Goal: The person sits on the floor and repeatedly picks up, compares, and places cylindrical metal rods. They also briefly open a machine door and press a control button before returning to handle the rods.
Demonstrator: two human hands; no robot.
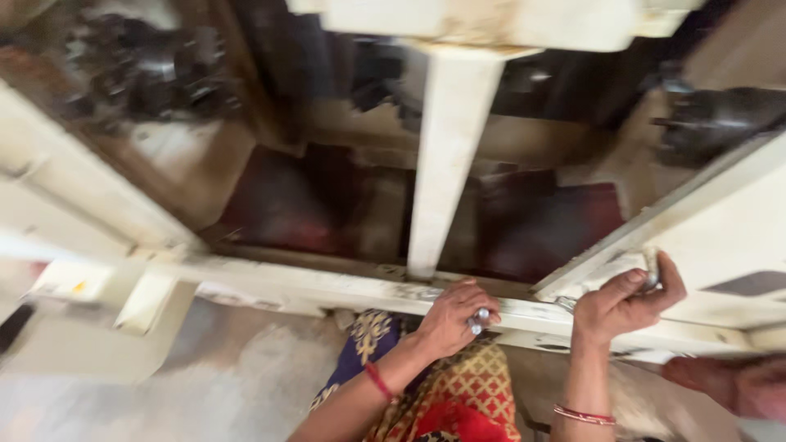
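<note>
**Hands on the front rail of the frame**

The left hand [454,315] rests on the horizontal rail [327,286], fingers closed around a small metal piece [479,319]. An upright bar [446,164] rises just behind those fingers. The right hand [626,299] lies to the right, fingertips pressing a metal part [651,270] against the slanted panel [720,229].

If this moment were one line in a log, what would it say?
left hand: resting on cream metal frame, small metal piece in fingers | right hand: gripping frame corner bracket | view: blurred
</note>
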